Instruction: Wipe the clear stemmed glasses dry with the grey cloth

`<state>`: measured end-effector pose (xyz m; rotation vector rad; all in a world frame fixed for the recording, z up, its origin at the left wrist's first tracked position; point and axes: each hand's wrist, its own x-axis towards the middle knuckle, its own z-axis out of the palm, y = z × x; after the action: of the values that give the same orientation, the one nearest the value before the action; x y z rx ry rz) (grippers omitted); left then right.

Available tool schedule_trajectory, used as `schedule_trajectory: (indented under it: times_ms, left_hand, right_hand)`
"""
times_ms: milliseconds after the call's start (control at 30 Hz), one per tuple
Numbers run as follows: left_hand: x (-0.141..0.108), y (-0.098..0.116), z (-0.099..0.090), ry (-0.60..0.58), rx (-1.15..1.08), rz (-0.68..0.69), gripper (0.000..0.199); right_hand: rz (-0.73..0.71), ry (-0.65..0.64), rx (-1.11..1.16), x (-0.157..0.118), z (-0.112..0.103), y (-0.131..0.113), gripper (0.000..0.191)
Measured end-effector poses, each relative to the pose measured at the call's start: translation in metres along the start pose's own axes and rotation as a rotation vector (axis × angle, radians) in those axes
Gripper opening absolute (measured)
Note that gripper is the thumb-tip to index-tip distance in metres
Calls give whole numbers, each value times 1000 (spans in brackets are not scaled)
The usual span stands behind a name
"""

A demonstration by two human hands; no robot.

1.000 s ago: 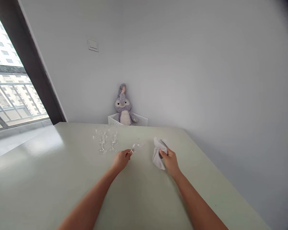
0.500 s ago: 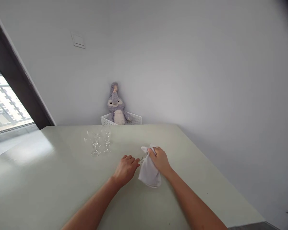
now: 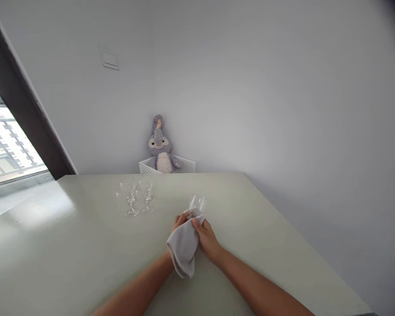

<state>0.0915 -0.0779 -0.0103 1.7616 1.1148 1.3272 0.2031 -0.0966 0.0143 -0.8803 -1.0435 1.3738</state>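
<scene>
A clear stemmed glass (image 3: 197, 203) points away from me, its bowl showing beyond my hands. My left hand (image 3: 180, 220) is closed round its lower part, and a pale grey cloth (image 3: 184, 246) covers much of that hand. With thumb and fingers, my right hand (image 3: 209, 242) grips the cloth against the stem end of the glass. The cloth's loose end hangs down over my left wrist. Both the stem and the foot are hidden under cloth and fingers.
Several clear stemmed glasses (image 3: 131, 199) stand grouped upright on the pale table (image 3: 69, 259), to the left of my hands. Past the far edge, a plush toy (image 3: 163, 162) sits in a white perforated basket (image 3: 188, 166). A wall rises along the right side.
My right hand has brought the cloth down and left, from the bowl to the stem end. The bowl is now uncovered, and cloth drapes over my left hand.
</scene>
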Motion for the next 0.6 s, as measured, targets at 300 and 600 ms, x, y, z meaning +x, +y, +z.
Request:
schedule_trajectory:
  times_ms: [300,600]
  left_hand:
    - [5,18,-5,-105,-428,-161,39]
    - [11,26,-14,-2,-558,-260,55]
  right_hand:
    - [74,-32,-54,1,-5,-1,39]
    - [-372,-69,-1169,4,-13,-12,21]
